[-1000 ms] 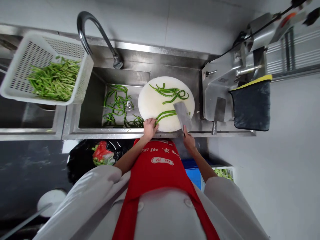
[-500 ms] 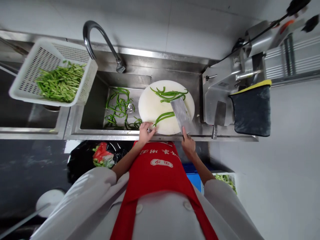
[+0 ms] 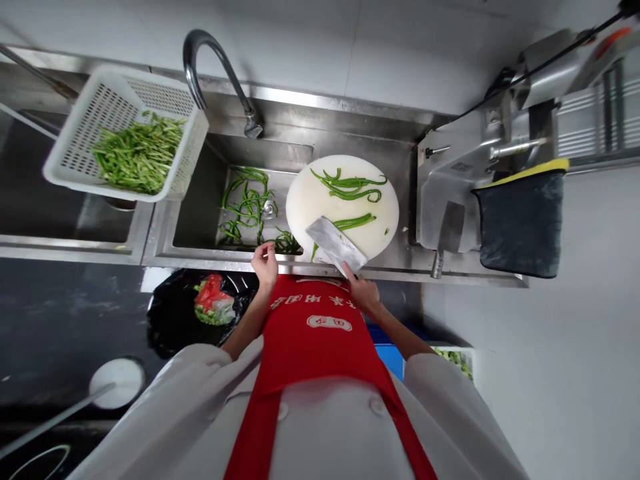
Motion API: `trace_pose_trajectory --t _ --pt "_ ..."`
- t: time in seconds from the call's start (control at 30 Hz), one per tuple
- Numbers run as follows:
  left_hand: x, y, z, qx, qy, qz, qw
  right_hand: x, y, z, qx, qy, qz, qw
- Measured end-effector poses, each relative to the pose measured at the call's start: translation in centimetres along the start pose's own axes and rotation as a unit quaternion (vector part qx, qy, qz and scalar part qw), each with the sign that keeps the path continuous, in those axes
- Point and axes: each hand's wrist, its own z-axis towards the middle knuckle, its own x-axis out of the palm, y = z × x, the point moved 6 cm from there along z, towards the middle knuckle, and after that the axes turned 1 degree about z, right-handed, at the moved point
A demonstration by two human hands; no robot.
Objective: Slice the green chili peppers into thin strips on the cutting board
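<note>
Kitchen, commercial by look: steel sinks [image 3: 197, 210], gooseneck tap [image 3: 233, 79], round board [image 3: 307, 200], two cleavers [image 3: 336, 243], basket [image 3: 75, 150] of cut greens [image 3: 140, 153], slicer-like machine [image 3: 445, 187], red apron [image 3: 313, 360] over white jacket [image 3: 330, 427].

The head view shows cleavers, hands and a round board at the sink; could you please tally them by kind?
Cleavers: 2, the held cleaver and the resting cleaver
Hands: 2, the left hand and the right hand
Board: 1
Total: 5
</note>
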Motion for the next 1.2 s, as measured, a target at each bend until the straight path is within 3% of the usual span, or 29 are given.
trace_pose_trajectory --t 0.1,0.2,0.37,0.5,0.57,0.63,0.77,0.93,1.07,1.13,1.2 --pt "0.0 0.0 0.1 -0.004 -0.003 -0.006 1.000 -0.6 -0.7 0.2 0.008 -0.035 -0.008 0.999" --pt "0.5 -0.6 0.0 0.015 0.015 -0.004 1.000 -0.7 -1.9 0.4 0.013 -0.026 -0.018 0.999" --pt "2.2 -3.3 -0.8 0.081 0.061 0.027 0.994 -1.6 -5.7 0.3 0.062 -0.061 -0.013 0.996" --pt "6.4 -7.0 -2.2 0.207 0.159 0.097 0.960 -1.8 -8.9 0.6 0.106 -0.023 -0.005 0.994" --pt "9.1 -8.3 -3.1 0.259 0.200 0.142 0.934 -2.4 -9.7 0.8 0.103 -0.038 -0.006 0.994" --pt "11.5 -8.8 -3.7 0.286 0.229 0.185 0.912 -2.9 -10.3 0.9 0.119 -0.065 -0.002 0.991" --pt "13.9 -8.2 -3.7 0.289 0.245 0.235 0.895 -2.3 -10.7 1.4 0.138 -0.024 0.007 0.990" --pt "13.5 -7.6 -1.9 0.275 0.227 0.242 0.902 -2.6 -10.6 1.5 0.139 -0.064 0.003 0.988" --pt "12.4 -8.2 -0.8 0.275 0.237 0.216 0.907 -2.2 -9.3 1.5 0.131 -0.016 0.031 0.991" --pt "10.9 -8.5 -0.1 0.263 0.211 0.164 0.927 -2.6 -8.3 1.5 0.125 -0.039 0.030 0.991" --pt "8.2 -8.3 0.8 0.233 0.145 0.113 0.955 -2.8 -7.0 1.4 0.119 -0.077 0.022 0.990"
